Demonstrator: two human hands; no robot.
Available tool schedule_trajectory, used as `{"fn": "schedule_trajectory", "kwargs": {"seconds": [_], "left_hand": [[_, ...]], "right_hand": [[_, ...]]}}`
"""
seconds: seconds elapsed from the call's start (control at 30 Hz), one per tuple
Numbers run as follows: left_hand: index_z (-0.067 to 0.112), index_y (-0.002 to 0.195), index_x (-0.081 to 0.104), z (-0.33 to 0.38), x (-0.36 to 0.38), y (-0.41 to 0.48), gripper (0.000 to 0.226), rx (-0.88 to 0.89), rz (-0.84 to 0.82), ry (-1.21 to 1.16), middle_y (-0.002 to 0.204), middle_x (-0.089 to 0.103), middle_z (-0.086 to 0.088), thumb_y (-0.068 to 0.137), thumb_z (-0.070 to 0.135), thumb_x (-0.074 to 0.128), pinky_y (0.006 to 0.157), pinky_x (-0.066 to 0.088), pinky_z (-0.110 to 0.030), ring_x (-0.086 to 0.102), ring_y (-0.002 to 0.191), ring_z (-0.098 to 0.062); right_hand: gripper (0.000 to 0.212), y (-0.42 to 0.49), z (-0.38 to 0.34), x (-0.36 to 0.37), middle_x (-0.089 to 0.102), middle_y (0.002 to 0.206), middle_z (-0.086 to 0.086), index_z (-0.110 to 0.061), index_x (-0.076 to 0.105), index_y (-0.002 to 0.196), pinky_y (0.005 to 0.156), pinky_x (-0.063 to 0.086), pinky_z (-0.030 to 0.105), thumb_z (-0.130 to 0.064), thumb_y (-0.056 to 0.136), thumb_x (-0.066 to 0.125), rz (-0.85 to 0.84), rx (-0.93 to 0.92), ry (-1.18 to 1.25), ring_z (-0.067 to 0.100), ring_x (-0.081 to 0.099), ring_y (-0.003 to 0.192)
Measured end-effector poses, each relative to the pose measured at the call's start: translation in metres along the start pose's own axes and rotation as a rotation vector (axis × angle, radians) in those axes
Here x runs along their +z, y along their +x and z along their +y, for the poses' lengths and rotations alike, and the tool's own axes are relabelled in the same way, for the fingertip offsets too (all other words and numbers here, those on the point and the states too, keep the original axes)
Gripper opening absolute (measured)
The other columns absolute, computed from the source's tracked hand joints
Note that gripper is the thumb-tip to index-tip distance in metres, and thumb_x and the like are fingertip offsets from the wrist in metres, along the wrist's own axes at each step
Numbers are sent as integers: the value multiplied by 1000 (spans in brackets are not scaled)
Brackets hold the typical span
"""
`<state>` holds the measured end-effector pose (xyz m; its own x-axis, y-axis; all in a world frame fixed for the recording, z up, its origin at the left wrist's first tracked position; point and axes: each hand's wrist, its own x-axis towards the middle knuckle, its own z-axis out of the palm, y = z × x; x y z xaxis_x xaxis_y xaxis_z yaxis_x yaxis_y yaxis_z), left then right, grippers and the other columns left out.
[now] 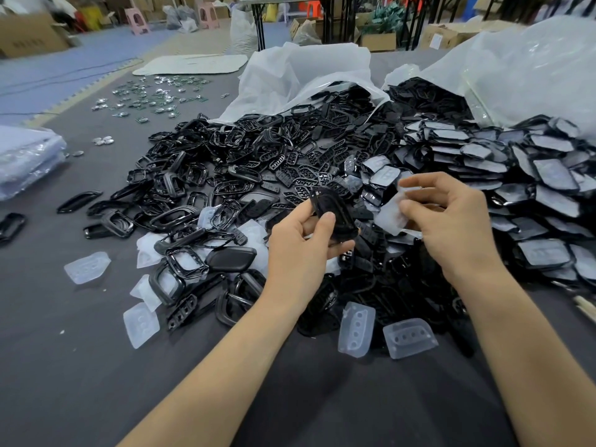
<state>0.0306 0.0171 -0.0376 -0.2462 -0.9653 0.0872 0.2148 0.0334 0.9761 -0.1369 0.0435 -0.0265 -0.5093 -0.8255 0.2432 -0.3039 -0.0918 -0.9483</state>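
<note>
Honestly the dark grey counter (80,366) is buried. There's a huge heap of black plastic frames (193,175) spilling out of a white bag (306,72) in the middle. On the right, rows of film-covered black shells (548,175) lean out of a second bag (532,66). Loose cloudy silicone pads sit at the near edge of the pile: one off to the left (87,267) and two side by side up front (356,329) (410,337). A scatter of small shiny bits (154,95) lies far back on the left, with a flat white board (190,64) behind it. A stack of clear plastic (29,159) sits at the left edge. Further back there are pink stools (137,21) and cardboard boxes (29,35).
</note>
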Motion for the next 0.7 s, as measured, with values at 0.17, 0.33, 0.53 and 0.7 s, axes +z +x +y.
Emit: {"fn": "schedule_trajectory", "kwargs": {"seconds": [0.17,0.33,0.53,0.7], "left_hand": [[6,108,64,-3,-3,1,21,-28,-28,19,85,74,-4,99,2,46,65,58,-25,71,80,-23],[13,106,66,-6,-3,2,24,-25,-49,28,79,73,1,99,1,46,64,57,-24,68,75,-15],[23,106,66,-8,-5,2,32,3,-100,91,89,76,3,96,-2,49,69,57,-23,71,84,-12],[29,98,69,-9,-3,3,31,44,-112,189,91,73,-18,94,2,53,79,59,-48,68,92,-39]], "right_hand": [[23,1,1,-1,73,81,0,-26,65,78,76,56,36,-3,82,70,26,16,33,26,70,82],[26,0,-2,1,69,76,-3,-26,66,72,65,49,14,-3,81,71,-10,-9,33,5,62,66],[31,-5,-12,4,65,69,-7,-27,68,72,50,52,22,2,81,68,-169,35,212,5,61,60],[33,-13,-14,16,64,66,-10,-27,67,68,54,47,14,5,78,71,-311,5,297,3,57,60]]}}
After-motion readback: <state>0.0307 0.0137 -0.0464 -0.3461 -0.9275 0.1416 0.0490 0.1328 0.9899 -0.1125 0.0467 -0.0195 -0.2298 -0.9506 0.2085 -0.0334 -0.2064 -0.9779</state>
